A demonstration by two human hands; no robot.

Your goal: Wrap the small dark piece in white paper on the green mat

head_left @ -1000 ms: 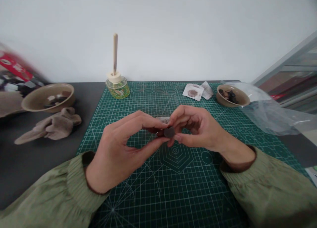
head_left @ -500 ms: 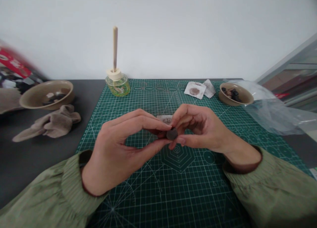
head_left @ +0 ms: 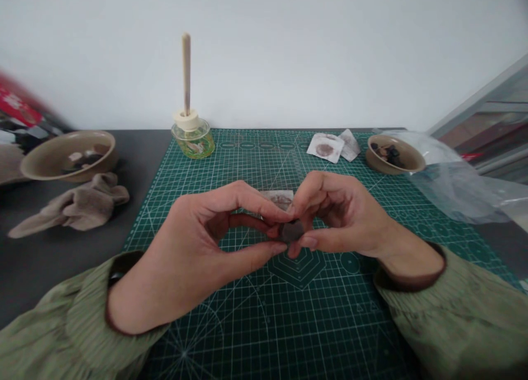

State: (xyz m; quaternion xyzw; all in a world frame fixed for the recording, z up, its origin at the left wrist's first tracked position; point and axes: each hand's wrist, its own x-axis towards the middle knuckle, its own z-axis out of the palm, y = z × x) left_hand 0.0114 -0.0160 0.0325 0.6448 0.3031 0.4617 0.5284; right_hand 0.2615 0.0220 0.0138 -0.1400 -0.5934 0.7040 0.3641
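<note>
Both hands meet above the middle of the green cutting mat. My left hand and my right hand pinch one small dark round piece between thumbs and fingertips. Right behind the fingers a small pale square sheet lies flat on the mat, partly hidden by them. Green sleeves with brown cuffs cover both wrists.
At the mat's far left corner stands a glass jar with a wooden stick upright in it. A tan bowl and grey cloth lie left on the dark table. Far right: stained paper squares, a small bowl of dark pieces, a clear plastic bag.
Both hands have drifted slightly right and toward me with the dark piece still pinched between them. The view has tipped a little, so the far objects sit slightly differently in the picture.
</note>
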